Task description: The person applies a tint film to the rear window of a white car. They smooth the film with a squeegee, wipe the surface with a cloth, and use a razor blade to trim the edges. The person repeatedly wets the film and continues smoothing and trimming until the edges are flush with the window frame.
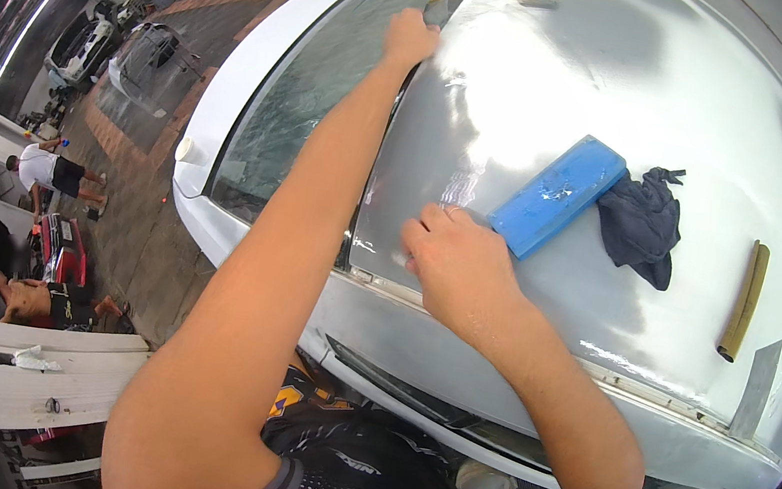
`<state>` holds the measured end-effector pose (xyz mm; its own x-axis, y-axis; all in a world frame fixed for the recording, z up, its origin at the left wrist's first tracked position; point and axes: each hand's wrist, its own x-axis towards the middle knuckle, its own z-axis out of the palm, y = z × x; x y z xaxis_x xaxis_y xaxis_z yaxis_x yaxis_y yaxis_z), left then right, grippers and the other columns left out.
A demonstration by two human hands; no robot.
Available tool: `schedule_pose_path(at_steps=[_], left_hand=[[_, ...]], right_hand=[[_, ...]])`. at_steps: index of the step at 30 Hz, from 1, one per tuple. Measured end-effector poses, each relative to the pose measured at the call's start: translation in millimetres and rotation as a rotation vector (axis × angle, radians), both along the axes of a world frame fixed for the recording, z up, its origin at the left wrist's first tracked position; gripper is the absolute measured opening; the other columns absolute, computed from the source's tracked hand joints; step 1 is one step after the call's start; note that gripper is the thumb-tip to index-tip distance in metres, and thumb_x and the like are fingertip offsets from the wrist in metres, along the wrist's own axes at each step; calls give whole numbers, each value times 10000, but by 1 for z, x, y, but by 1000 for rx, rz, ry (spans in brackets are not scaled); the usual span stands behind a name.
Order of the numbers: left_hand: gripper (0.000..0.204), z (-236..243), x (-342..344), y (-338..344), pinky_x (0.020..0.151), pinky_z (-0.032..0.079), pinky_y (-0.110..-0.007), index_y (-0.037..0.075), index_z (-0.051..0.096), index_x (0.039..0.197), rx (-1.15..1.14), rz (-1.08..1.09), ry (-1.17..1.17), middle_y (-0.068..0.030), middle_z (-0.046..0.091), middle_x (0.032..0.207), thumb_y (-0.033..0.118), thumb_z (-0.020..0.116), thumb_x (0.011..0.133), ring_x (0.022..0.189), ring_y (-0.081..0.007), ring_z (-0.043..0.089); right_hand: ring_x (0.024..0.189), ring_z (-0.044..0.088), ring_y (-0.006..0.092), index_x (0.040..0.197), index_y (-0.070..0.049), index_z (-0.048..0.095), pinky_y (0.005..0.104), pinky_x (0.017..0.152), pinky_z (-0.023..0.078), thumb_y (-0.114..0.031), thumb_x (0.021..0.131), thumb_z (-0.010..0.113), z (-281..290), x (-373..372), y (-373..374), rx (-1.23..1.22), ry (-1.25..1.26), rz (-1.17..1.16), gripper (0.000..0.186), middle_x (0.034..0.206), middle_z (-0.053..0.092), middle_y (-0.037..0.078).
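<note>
Arms (244,314), right hand (454,259) beside blue block (560,199)

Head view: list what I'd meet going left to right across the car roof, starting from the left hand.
Left hand, right hand, rectangular blue block, dark grey cloth, curled olive-brown sheet.

The broad, curved, silver-white car roof (734,114) shows cloudy grey patches. On it, a bright blue rectangular block (559,201) (its upper face speckled with pale marks) lies diagonally. A small dark piece with a yellowish edge (437,9) sits at the roof's far left rim.
</note>
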<state>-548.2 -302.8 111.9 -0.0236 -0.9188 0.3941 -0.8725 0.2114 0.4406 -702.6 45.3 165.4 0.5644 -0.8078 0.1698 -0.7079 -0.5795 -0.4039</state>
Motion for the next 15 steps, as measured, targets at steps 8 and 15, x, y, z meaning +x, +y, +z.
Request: schedule_pose_path(at_steps=[8, 15], left_hand=[[409, -24, 30, 107, 855, 533, -554, -86, 702, 996, -51, -21, 78, -312, 718, 970, 302, 715, 867, 950, -483, 692], [318, -39, 76, 367, 739, 501, -537, -97, 655, 938, -55, 55, 338, -307, 673, 843, 203, 750, 894, 816, -499, 661]], right_hand=[[1021, 669, 320, 1007, -41, 677, 432, 844, 582, -133, 868, 751, -6, -8, -5, 0, 5, 18, 182, 1037, 663, 138], [1004, 672, 324, 952, -81, 661, 451, 844, 556, -145, 883, 744, -1, -6, -3, -49, -15, 20, 125, 1022, 670, 105]])
